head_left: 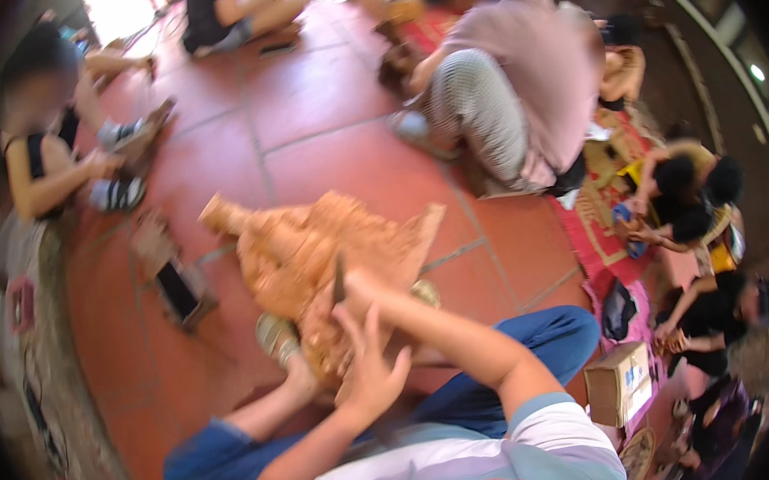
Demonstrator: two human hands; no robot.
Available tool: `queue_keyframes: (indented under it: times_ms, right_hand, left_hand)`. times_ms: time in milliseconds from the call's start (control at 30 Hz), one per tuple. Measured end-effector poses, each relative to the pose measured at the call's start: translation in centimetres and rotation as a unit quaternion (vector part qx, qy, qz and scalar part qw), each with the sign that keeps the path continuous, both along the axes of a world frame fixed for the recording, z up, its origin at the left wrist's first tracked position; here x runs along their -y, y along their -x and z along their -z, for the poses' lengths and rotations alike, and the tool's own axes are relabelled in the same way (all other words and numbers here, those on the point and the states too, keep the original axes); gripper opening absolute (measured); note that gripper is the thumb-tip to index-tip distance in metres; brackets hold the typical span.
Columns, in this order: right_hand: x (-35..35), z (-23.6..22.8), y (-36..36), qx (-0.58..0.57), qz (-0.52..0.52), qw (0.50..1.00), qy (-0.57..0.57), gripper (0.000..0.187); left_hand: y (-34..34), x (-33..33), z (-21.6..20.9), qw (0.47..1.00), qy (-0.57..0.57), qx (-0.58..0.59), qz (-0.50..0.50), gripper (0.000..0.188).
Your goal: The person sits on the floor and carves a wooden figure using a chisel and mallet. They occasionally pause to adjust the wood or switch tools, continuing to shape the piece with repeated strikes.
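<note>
A large orange-brown carved wooden piece [297,238], with a rough, knobbly surface and a pointed right end, lies on the floor between my legs. My right hand [363,292] reaches over it from the right, closed on a dark, narrow tool [339,279] that looks like a blade or chisel and points away from me. Blur hides the tool's exact kind. Just nearer to me, my left hand [373,371] is at the carving's near part. Its fingers are stretched and apart, the fingertips close below my right hand. Nothing shows in its grasp.
On the left a dark phone [176,290] lies on a wooden piece. A person in pink [525,72] crouches ahead to the right; others sit around. A cardboard box [618,384] stands beside my right knee, near a red mat [599,235]. A low ledge [57,360] runs along the left.
</note>
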State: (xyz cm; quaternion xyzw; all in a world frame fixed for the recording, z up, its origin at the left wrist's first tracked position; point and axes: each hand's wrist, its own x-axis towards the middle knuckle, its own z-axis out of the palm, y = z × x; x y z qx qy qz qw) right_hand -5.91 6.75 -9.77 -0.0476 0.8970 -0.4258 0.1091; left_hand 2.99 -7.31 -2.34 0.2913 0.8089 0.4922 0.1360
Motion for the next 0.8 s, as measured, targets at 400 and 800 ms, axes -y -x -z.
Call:
queue_keyframes:
  times_ms: [400,800]
  right_hand:
    - [0.2,-3.3,1.7,0.014,0.049,0.998,-0.028,0.010]
    - [-0.2,-5.3,0.6,0.046,0.048,0.998,0.010,0.010]
  left_hand:
    - [2.9,-0.2,0.5,0.993,-0.109,0.048,-0.018,0.076]
    - [0.6,-1.6,1.6,0.990,-0.137,0.017,-0.042,0.085]
